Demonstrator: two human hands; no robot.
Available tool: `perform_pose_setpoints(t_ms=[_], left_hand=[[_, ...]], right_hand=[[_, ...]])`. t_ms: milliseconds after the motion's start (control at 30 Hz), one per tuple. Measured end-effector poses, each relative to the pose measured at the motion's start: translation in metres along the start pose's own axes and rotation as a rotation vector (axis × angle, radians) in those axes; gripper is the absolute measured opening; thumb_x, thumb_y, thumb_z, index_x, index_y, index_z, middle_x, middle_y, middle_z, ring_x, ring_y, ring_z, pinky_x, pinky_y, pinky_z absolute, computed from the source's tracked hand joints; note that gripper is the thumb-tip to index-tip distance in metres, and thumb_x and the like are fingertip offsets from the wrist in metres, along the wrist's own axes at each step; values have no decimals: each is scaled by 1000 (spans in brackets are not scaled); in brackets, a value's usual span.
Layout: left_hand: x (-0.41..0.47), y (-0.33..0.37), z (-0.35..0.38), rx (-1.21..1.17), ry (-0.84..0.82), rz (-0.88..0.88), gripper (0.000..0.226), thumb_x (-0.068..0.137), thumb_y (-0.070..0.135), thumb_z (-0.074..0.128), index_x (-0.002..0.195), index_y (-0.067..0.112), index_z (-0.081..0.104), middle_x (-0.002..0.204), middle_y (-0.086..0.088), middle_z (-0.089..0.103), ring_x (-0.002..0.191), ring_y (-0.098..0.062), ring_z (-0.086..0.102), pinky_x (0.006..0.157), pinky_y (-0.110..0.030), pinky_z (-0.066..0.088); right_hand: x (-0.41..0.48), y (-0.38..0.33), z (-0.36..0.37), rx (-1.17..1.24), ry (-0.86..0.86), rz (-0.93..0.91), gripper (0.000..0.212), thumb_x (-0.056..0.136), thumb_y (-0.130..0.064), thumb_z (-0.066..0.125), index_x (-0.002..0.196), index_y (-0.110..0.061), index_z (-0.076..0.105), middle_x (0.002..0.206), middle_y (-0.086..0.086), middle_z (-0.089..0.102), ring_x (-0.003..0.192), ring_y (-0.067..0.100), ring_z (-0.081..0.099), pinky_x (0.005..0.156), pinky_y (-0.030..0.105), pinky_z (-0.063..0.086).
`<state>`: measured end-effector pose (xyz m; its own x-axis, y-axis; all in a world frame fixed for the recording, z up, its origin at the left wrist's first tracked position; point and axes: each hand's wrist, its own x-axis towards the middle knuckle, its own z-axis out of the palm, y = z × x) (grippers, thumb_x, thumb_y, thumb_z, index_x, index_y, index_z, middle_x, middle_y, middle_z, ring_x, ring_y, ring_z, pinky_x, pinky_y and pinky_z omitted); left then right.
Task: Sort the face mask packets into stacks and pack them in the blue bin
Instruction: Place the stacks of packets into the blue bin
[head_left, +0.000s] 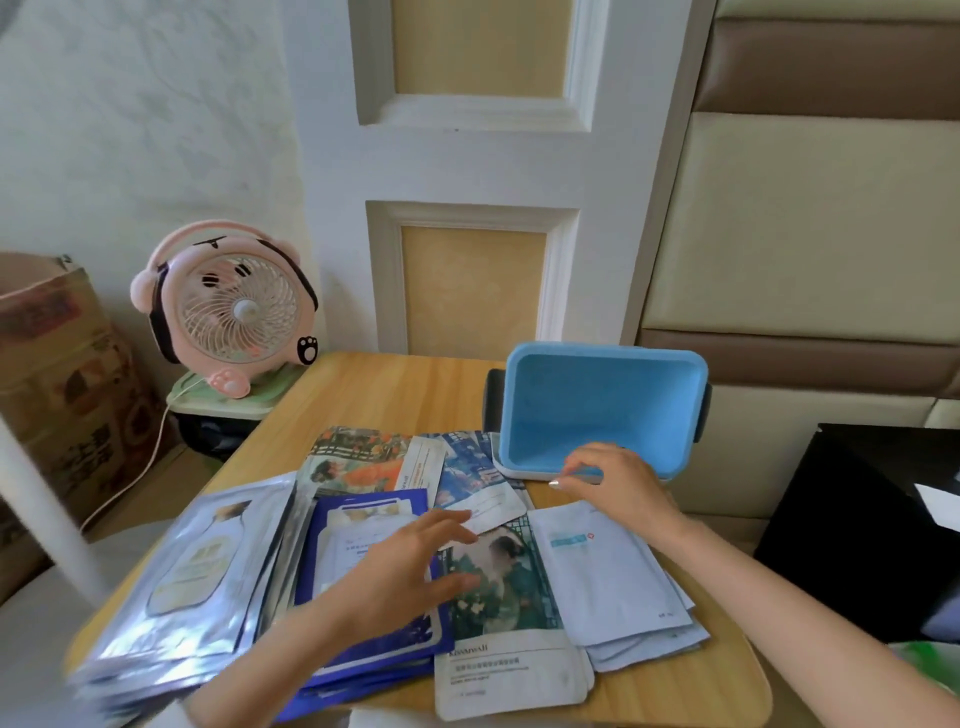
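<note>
Face mask packets lie spread over the wooden table (395, 395): a silver stack (192, 577) at the left, a dark blue stack (363, 525) beside it, a green picture packet (509, 597) in the middle, pale blue-white packets (618, 587) at the right, and orange (358, 462) and blue picture packets (467, 467) behind. The blue bin (602, 405) stands empty at the back right, tilted toward me. My left hand (410, 566) hovers open above the dark blue and green packets. My right hand (618, 483) is at the bin's front rim, fingers curled; whether it grips anything is unclear.
A pink desk fan (234, 312) stands on a green stand left of the table, its cord hanging down. A cardboard box (62, 374) sits at the far left. A black object (862, 519) lies to the right. A padded wall panel is behind the bin.
</note>
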<state>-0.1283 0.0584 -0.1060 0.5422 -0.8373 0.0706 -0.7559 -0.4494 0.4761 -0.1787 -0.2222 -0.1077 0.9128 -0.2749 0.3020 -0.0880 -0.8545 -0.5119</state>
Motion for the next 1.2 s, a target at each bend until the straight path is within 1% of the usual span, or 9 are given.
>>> perform_pose_setpoints(t_ms=[233, 400, 567, 633, 700, 800, 1000, 1100, 1200], left_hand=[[-28, -11, -21, -31, 133, -2, 52, 77, 64, 42, 120, 35, 52, 138, 25, 37, 122, 3, 43, 86, 0, 33], [-53, -20, -38, 33, 169, -98, 64, 71, 68, 45, 128, 38, 45, 134, 30, 35, 117, 2, 49, 91, -6, 36], [-78, -21, -11, 224, -244, -145, 110, 66, 72, 56, 148, 32, -5, 152, 17, -14, 142, -9, -16, 116, -31, -4], [-83, -31, 5, 522, -140, -33, 119, 61, 79, 56, 149, 24, -1, 157, -2, -3, 145, -24, 0, 114, -36, 0], [-85, -22, -2, 661, -96, -71, 113, 63, 77, 58, 149, 16, 17, 156, -7, 18, 143, -25, 20, 108, -31, 10], [-86, -22, -7, 459, -271, -49, 88, 89, 41, 57, 150, 23, -5, 157, 4, -12, 144, -16, -12, 111, -25, -5], [-85, 0, -9, 577, -204, -76, 61, 99, 17, 39, 150, 14, 6, 158, -8, -2, 146, -28, 2, 116, -42, 22], [-79, 15, 9, 721, -163, -143, 50, 99, 7, 36, 144, -5, 18, 151, -30, 14, 133, -49, 28, 96, -53, 43], [-73, 19, -6, 768, -50, -147, 44, 69, 15, 75, 108, -2, 62, 96, -20, 69, 65, -30, 69, 41, -27, 48]], right_hand=[[-29, -55, 25, 241, 154, -105, 24, 81, -4, 66, 60, -1, 54, 60, 9, 56, 57, 19, 51, 58, 30, 41], [-32, -90, 47, 325, -37, -136, 21, 85, -12, 64, 66, -3, 60, 65, 6, 63, 64, 22, 59, 64, 35, 50], [-14, -123, 75, 523, -274, 124, 13, 90, -24, 60, 98, -14, 65, 98, -4, 66, 92, 8, 61, 90, 30, 50], [-4, -134, 82, 662, -407, 307, 28, 91, -28, 59, 116, -17, 57, 118, -2, 59, 109, 12, 57, 97, 31, 48], [3, -140, 86, 680, -449, 393, 36, 90, -27, 60, 123, -15, 53, 123, 1, 56, 113, 16, 55, 93, 31, 50], [6, -141, 87, 647, -488, 444, 34, 88, -26, 62, 120, -18, 53, 123, 1, 56, 113, 17, 54, 88, 35, 53], [-1, -137, 80, 758, -536, 475, 16, 90, -17, 61, 105, -15, 57, 124, 9, 57, 118, 20, 53, 91, 36, 52], [-8, -135, 81, 801, -527, 464, 22, 90, -14, 60, 111, -10, 55, 123, 10, 58, 115, 19, 56, 90, 33, 52], [-13, -137, 78, 808, -481, 426, 29, 91, -26, 60, 112, -8, 54, 119, 14, 62, 101, 20, 59, 83, 28, 50]])
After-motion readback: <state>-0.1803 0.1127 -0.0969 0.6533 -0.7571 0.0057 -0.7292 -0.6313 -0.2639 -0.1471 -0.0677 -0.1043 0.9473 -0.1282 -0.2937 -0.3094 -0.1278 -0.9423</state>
